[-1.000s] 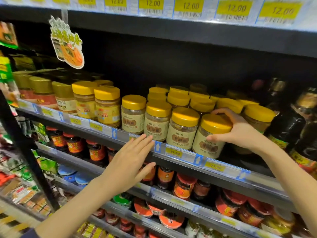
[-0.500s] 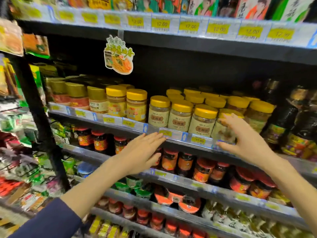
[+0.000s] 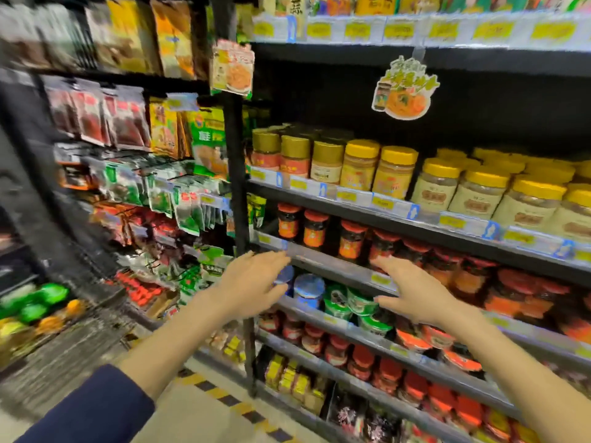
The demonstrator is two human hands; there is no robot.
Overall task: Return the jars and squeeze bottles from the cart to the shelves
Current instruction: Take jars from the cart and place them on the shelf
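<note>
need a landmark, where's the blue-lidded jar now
Head view, centre: the blue-lidded jar stands on the shelf below the red-lidded jars, between the left hand and the right hand, beside green-topped tubs.

Both hands out front, fingers straight, gripping nothing. Left hand (image 3: 252, 282) is palm down in front of the shelf rail (image 3: 335, 263) under the red-lid jars (image 3: 315, 228). Right hand (image 3: 412, 292) is spread, to its right, by the same rail. Can't tell if either touches it. Blue-lid tubs (image 3: 308, 289) sit just past my left fingers. Yellow-lid jars (image 3: 479, 193) stand in rows one shelf up, with a card tag (image 3: 404, 87) hanging above them. Packets (image 3: 128, 123) hang on the left rack, blurred. Dark blue sleeve (image 3: 89, 407) on my left arm. Wire cart (image 3: 73, 343) low left, blurred.
</note>
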